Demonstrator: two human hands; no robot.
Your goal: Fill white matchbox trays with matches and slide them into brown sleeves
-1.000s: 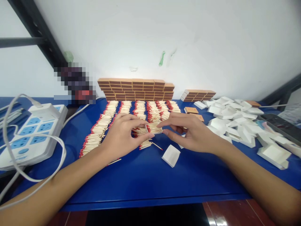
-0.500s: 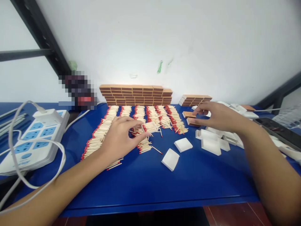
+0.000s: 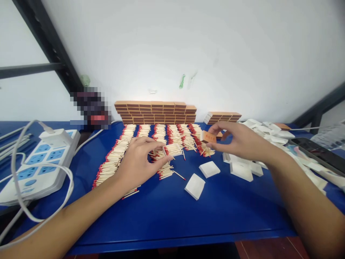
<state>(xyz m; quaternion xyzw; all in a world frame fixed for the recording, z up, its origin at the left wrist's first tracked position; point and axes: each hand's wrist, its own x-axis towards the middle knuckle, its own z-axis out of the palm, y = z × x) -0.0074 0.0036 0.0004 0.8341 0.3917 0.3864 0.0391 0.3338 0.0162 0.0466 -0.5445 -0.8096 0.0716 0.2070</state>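
Observation:
My left hand (image 3: 138, 160) pinches a white inner tray filled with matches (image 3: 172, 149), holding it just above the blue table (image 3: 167, 212). My right hand (image 3: 238, 142) grips an orange matchbox sleeve (image 3: 208, 137), lifted a little to the right of the tray. Rows of red-tipped matches (image 3: 159, 138) lie spread under and behind both hands. Two empty white trays (image 3: 202, 178) rest on the table in front of my right hand.
Stacked orange matchboxes (image 3: 156, 112) line the wall, with a smaller stack (image 3: 222, 117) to their right. A heap of white trays (image 3: 264, 144) lies at the right beside a dark phone (image 3: 318, 151). A white power strip (image 3: 37, 163) with cables sits at the left.
My right hand left the tray, reached right to the orange sleeves, picked one up and brought it back toward the tray. My left hand kept hold of the filled tray.

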